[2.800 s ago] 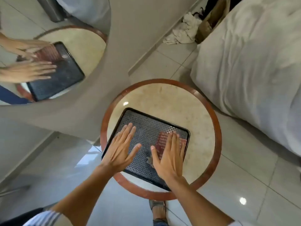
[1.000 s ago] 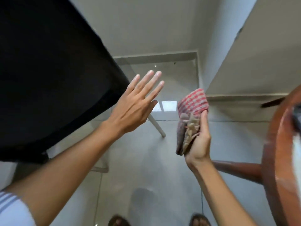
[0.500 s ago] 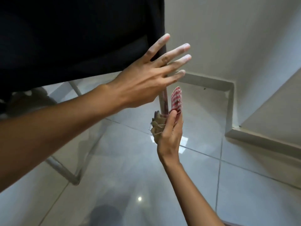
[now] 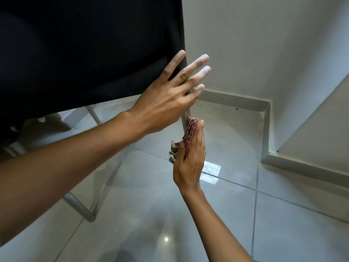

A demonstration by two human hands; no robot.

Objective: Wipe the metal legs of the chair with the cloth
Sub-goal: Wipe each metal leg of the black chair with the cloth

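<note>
A black chair [image 4: 85,50] fills the upper left, standing on thin metal legs. One front leg [image 4: 184,123] runs down from the seat corner, mostly hidden behind my hands. My right hand [image 4: 189,159] holds a red-and-white checked cloth [image 4: 190,129] pressed against that leg. My left hand [image 4: 170,97] rests flat with fingers spread on the black seat's corner, just above the cloth. A second metal leg and floor bar [image 4: 79,207] show at the lower left.
Glossy grey floor tiles [image 4: 245,214] spread below. A white wall with a skirting board [image 4: 236,103] forms a corner right behind the chair leg. Another wall edge juts in at the right [image 4: 311,148].
I picked up the cloth from the tray on the round table and turned to the chair. Over the last half second my right hand slid the cloth a little lower along the leg.
</note>
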